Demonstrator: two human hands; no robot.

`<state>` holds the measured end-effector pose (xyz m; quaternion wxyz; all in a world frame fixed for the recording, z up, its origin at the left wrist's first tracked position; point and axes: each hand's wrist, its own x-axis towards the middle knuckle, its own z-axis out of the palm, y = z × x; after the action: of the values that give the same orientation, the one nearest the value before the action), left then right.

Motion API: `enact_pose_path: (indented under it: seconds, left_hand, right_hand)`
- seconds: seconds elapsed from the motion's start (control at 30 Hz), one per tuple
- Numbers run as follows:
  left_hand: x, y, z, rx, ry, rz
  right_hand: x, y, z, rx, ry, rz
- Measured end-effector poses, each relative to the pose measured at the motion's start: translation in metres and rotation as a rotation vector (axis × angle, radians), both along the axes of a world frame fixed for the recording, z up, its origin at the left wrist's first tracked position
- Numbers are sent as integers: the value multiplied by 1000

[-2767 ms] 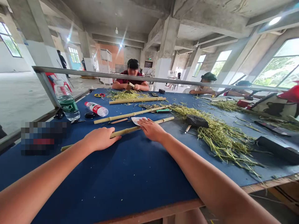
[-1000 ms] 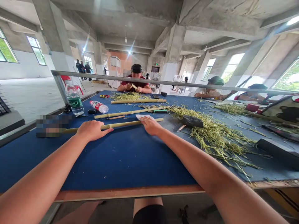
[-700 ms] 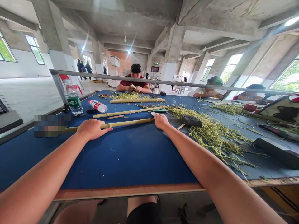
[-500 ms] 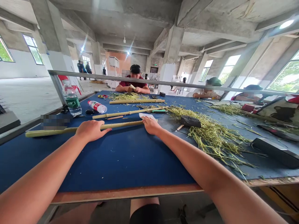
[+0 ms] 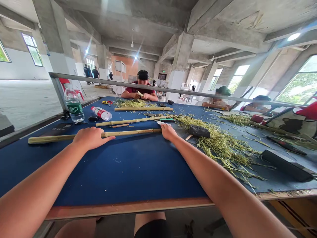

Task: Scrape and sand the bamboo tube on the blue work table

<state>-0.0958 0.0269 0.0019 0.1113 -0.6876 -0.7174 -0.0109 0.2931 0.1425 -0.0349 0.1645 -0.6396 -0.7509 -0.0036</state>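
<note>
A long bamboo pole (image 5: 131,133) with small holes along it lies crosswise over the blue tabletop. My left hand (image 5: 89,137) is wrapped over its middle, thumb stretched along the pole. At the pole's right end, my right hand (image 5: 168,132) is closed with a white paper-like sheet (image 5: 160,123) pressed at the bamboo. Most of that sheet is hidden by the fingers. Just beyond lie a second, thinner bamboo pole (image 5: 123,122), a thin brown strip (image 5: 120,125) and a green-handled tool (image 5: 166,120).
Right of my hand, a black mallet head (image 5: 199,131) rests on a heap of bamboo shavings (image 5: 223,145). A black box (image 5: 287,165) is at the right. Bottles (image 5: 75,107) stand and lie at left. A co-worker (image 5: 141,91) sits opposite, behind a metal rail (image 5: 148,87).
My right hand has slid rightward along the bamboo to its end, with the white sheet now more covered. The left hand keeps its grip. The view has shifted slightly.
</note>
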Motion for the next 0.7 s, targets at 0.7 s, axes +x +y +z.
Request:
enact_pose_path:
  seconds: [0.7]
  left_hand:
    - [14, -1, -4, -58, -108, -30]
  right_hand:
    - [-24, -7, -11, 71, 95, 249]
